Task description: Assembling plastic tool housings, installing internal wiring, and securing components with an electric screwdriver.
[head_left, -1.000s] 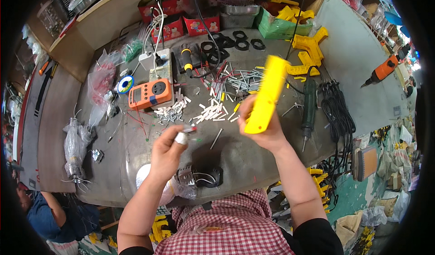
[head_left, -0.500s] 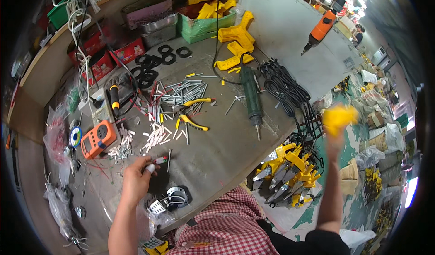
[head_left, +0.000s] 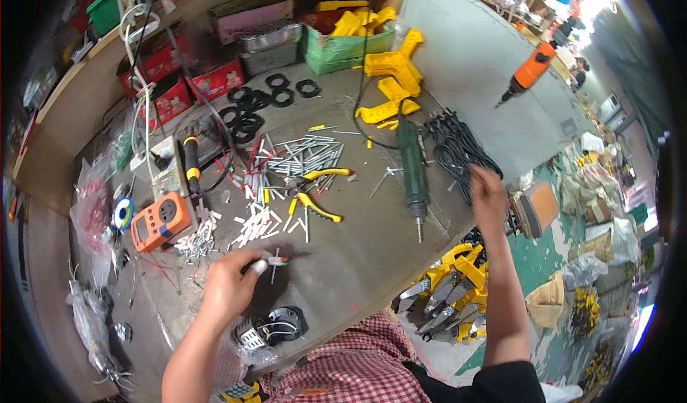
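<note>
My left hand (head_left: 227,287) pinches a small white sleeve with short red and green wires (head_left: 263,265) just above the grey bench top (head_left: 358,253). A black part with coiled wires (head_left: 275,326) lies right below it at the front edge. My right hand (head_left: 486,197) hovers at the bench's right edge with nothing in it, fingers reaching to a bundle of black cables (head_left: 458,151). A pile of yellow plastic housings (head_left: 454,288) lies on the floor under that arm.
A green electric screwdriver (head_left: 412,168), yellow-handled pliers (head_left: 315,188), loose white sleeves (head_left: 250,225), an orange multimeter (head_left: 161,222), a soldering iron (head_left: 192,161) and black rings (head_left: 252,109) lie on the bench. Yellow parts (head_left: 386,74) and boxes stand at the back; an orange drill (head_left: 529,75) lies far right.
My right hand held a long yellow housing up, swung it down to the right toward the floor pile, and is now back at the bench edge without it. The left hand keeps its small piece.
</note>
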The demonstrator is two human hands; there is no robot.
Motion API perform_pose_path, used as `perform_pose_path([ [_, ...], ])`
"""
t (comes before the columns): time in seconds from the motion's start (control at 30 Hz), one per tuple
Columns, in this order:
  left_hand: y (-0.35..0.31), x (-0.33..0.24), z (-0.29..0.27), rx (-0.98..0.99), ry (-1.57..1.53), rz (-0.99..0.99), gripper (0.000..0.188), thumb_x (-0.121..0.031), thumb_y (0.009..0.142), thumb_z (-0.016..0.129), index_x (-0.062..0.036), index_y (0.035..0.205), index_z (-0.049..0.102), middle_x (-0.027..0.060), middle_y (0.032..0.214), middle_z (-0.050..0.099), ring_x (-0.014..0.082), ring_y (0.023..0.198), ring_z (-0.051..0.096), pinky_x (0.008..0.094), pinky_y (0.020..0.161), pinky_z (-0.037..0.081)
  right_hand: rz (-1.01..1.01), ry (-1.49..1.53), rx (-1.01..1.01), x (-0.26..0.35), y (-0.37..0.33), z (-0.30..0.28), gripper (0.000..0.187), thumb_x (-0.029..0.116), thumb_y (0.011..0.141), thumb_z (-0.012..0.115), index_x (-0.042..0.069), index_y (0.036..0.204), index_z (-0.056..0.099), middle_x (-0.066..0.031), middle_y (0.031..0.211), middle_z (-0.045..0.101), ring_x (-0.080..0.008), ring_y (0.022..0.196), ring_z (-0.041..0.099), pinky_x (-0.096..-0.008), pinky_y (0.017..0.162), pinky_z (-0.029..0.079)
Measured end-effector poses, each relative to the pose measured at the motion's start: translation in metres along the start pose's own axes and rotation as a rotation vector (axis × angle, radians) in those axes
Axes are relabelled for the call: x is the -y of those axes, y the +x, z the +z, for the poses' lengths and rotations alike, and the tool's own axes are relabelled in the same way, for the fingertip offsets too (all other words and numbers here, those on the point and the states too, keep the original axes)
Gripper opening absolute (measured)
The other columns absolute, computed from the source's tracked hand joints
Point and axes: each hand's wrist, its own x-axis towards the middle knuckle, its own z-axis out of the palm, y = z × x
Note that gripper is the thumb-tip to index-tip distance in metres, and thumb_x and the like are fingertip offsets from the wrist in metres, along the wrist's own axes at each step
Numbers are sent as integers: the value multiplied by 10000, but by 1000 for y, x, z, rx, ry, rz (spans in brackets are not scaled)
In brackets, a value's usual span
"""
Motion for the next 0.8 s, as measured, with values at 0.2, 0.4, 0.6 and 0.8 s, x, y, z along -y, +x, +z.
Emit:
perform_pose_path([
  [0.2,9,-4,14,-9,10,71,210,-50,764,629,-34,970,665,166,952,661,339,872,640,388,778,501,-514,-729,245,60,149,156,212,129,884,446,54,1005,604,-127,1077,593,-317,1013,570,-441,809,475],
  [0.4,6,-6,0,-206,175,290,302,-48,720,688,-23,1015,628,163,1105,564,349,1024,551,410,882,448,-295,5,5,68,151,135,270,11,802,537,16,1072,533,-241,1030,565,-427,1008,530,-451,842,457],
  [0.6,-28,-33,-3,93,-1062,118,764,-79,810,700,-25,1426,251,152,1328,465,271,1110,551,376,831,523,107,1722,880,203,2,59,500,-30,787,664,26,1238,454,-157,1211,542,-250,1087,565,-365,806,524],
  [0.8,-81,21,-27,-494,-1104,5,480,-158,887,594,-28,1310,408,152,1250,535,312,1065,596,354,769,558,-699,668,718,211,-15,103,238,10,765,619,17,1002,595,-83,1012,573,-252,959,595,-316,770,517],
])
